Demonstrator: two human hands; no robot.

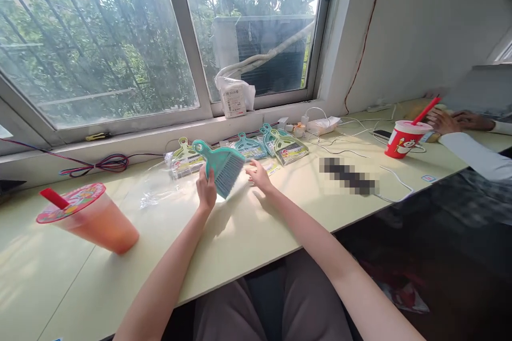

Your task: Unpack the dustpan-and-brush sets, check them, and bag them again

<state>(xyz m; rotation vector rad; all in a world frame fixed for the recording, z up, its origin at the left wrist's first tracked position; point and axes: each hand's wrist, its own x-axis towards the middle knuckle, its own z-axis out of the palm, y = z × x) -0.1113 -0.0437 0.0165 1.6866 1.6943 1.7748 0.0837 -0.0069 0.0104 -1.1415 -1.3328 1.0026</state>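
**Spill and clutter risks around the brush**

On the surface (248, 234), biggest hazard: orange drink cup (94, 218) at 9 o'clock, tilted in view; a left elbow swing could knock it. Left hand (207, 192) is closed around the teal brush (223, 166), at centre, bristles down. Right hand (259, 176) is open, flat, at 3 o'clock of the brush. Loose plastic wrapper (158, 192) could slide underhand.

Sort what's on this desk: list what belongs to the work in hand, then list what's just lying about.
In hand:
left hand gripping the teal plastic hand brush
right hand, open beside it
packaged brush-and-dustpan sets
clear plastic wrapper

Lying about:
orange drink cup with red straw
red paper cup
white charger cables
another person's hands
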